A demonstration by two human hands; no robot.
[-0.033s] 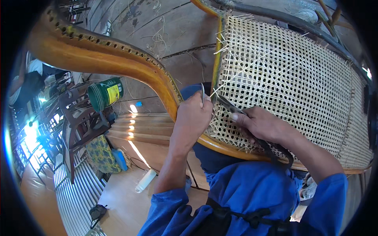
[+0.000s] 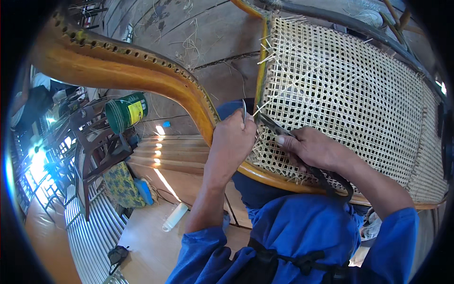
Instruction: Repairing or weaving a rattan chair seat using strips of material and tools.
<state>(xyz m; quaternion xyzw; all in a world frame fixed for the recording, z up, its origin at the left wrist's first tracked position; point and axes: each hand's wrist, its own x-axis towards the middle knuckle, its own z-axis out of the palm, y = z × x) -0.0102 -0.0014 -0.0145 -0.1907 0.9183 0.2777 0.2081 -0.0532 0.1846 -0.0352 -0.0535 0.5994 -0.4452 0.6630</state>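
Observation:
My left hand (image 2: 231,144) is closed near the lower left corner of a woven cane panel (image 2: 336,104). From its top sticks a thin, pointed metal tool (image 2: 244,111), its lower part hidden in the fingers. A pale loose cane strand (image 2: 258,110) sticks out beside the fingertips. Dark scissors (image 2: 274,125) are gripped in my right hand (image 2: 309,149), with the blades reaching to the corner near that strand and the handle loops (image 2: 343,182) hanging below the palm. The panel is set in a varnished wooden frame (image 2: 269,180) across my lap. Short strand ends stick out along its left edge.
A curved wooden piece with a row of holes (image 2: 137,75) sweeps in from the upper left. Left of me are a green bucket (image 2: 126,112), a patterned cushion (image 2: 124,184), dark chair frames (image 2: 87,161) and a whitish bottle (image 2: 175,217). Cane scraps (image 2: 191,45) litter the floor.

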